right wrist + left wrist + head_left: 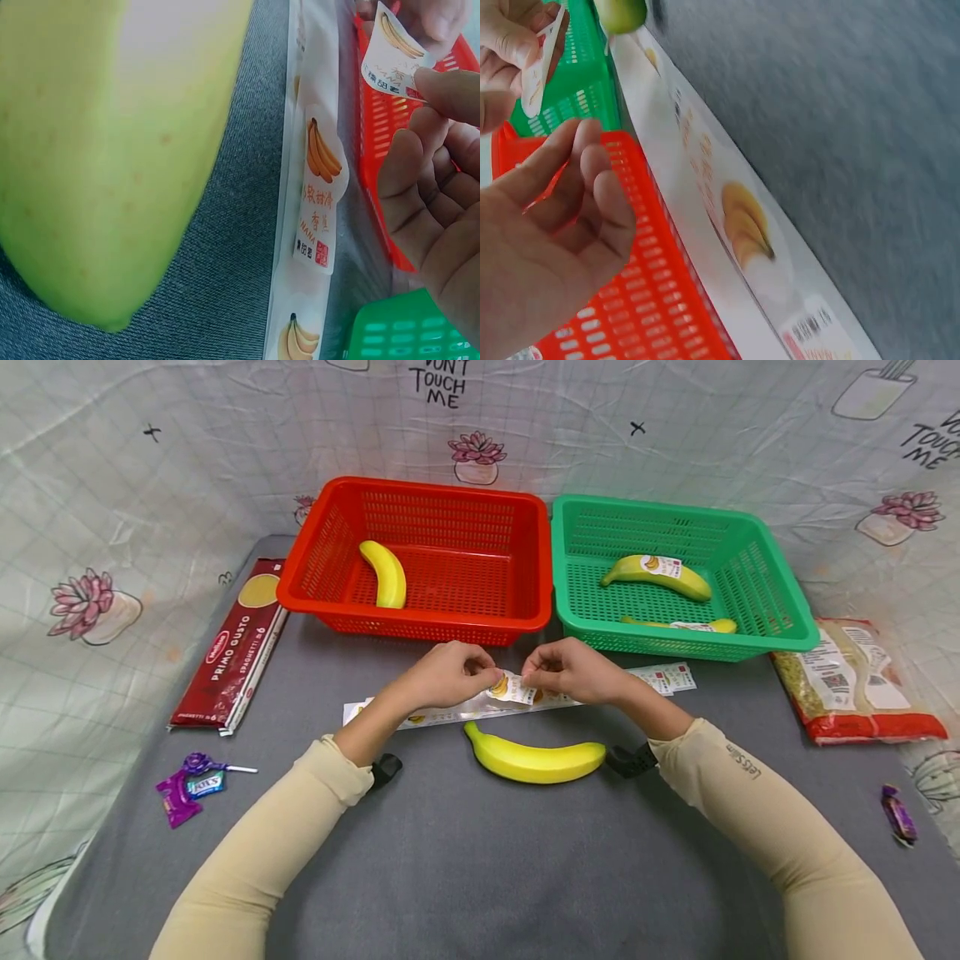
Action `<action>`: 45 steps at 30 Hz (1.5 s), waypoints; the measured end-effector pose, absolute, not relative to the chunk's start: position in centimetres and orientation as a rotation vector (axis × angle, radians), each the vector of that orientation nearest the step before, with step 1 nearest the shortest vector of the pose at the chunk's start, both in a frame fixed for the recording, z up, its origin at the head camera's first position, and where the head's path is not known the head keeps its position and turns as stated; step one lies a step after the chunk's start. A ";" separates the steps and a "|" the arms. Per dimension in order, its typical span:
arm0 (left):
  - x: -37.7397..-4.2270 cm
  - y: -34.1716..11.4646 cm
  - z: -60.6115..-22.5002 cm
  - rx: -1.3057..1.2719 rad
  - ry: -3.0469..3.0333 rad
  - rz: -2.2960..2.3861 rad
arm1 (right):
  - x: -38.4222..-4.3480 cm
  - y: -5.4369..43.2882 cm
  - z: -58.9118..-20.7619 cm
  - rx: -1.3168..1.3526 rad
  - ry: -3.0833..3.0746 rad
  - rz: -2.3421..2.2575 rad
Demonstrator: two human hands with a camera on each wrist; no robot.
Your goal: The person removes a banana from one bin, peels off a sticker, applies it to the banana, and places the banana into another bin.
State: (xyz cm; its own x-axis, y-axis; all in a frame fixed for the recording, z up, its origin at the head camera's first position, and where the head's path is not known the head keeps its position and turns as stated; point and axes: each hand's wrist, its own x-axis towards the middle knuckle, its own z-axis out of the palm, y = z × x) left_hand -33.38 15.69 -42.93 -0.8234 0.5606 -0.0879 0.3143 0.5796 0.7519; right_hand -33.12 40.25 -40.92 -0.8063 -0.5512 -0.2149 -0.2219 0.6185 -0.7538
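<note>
My right hand pinches a white sticker with a banana picture by one end, above the table. My left hand is at the sticker's other end; in the left wrist view its fingers are loosely bent, with a gap between thumb and forefinger. Beneath both hands lies a strip of banana stickers, seen close in the right wrist view with a printed sticker on it. Nearer me, a yellow banana rests on the grey table, its greenish tip large in the right wrist view.
A red basket holding a banana stands behind, beside a green basket with two stickered bananas. Spaghetti packs and candies lie left. A red-edged bag and a purple candy lie right.
</note>
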 end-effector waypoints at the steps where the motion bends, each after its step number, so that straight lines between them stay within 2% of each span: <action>1: -33.4 15.8 -43.0 0.728 2.470 1.089 | -33.1 40.2 -40.9 -0.622 2.410 -1.043; 19: -32.8 16.6 -42.7 0.733 2.417 1.119 | -32.3 40.2 -40.5 -0.587 2.450 -1.067; 27: -32.6 16.2 -42.6 0.688 2.364 1.235 | -31.6 41.9 -40.4 -0.506 2.477 -1.054; 35: -32.0 16.4 -42.5 0.657 2.287 1.312 | -30.7 42.2 -41.1 -0.627 2.469 -0.984; 45: -31.5 17.0 -42.3 0.722 2.329 1.270 | -29.9 42.0 -41.1 -0.623 2.523 -0.973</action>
